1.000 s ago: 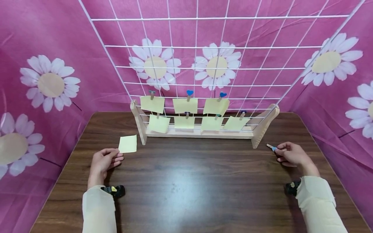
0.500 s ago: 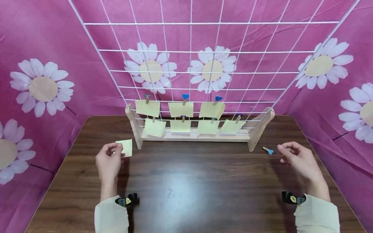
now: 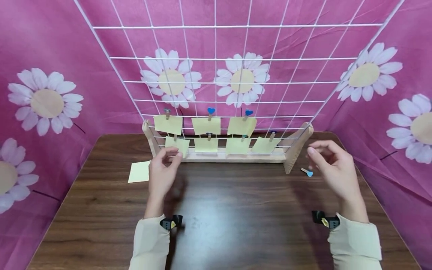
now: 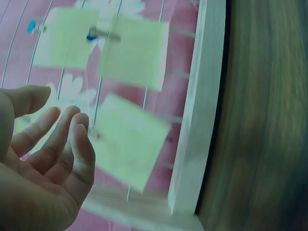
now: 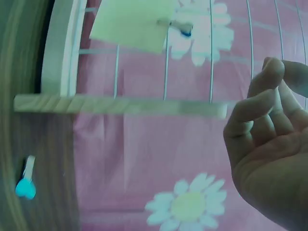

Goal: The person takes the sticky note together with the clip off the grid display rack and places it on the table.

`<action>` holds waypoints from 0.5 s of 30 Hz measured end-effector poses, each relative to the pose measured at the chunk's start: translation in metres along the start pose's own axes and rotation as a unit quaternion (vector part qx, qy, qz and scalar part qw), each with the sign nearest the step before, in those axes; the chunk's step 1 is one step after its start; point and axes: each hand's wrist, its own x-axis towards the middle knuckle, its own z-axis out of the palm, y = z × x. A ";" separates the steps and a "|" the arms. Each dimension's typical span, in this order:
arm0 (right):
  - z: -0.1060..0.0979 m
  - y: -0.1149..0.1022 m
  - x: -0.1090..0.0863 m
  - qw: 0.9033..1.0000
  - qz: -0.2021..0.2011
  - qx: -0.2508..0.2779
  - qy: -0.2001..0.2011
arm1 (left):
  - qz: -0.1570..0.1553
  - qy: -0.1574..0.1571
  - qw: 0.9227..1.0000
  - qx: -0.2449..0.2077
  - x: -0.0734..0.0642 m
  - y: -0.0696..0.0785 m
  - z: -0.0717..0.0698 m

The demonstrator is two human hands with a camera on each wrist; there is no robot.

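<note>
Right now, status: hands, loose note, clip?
Left hand, right hand: nothing visibly held. Loose note, loose clip: on table. Head view: left hand partly hides hung note.

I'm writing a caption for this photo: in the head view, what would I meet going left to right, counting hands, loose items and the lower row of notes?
Loose yellow note → left hand → second lower note → third lower note → fourth lower note → loose heart clip → right hand.

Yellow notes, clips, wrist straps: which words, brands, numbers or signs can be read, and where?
No readable text anywhere.
Hanging notes and loose note: no writing visible.
Blue clip: heart shape, no lettering visible.
Black wrist straps: too small to read any marking.
</note>
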 end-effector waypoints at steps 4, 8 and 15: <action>0.017 -0.011 0.012 0.999 -0.031 -0.026 0.003 | 0.031 -0.017 0.999 -0.006 0.003 0.004 0.015; 0.032 -0.020 0.024 0.997 -0.051 -0.049 -0.005 | 0.058 -0.025 0.998 -0.023 0.004 0.008 0.031; 0.057 -0.032 0.044 0.998 -0.064 -0.021 -0.018 | 0.079 -0.055 0.994 -0.041 0.009 0.020 0.062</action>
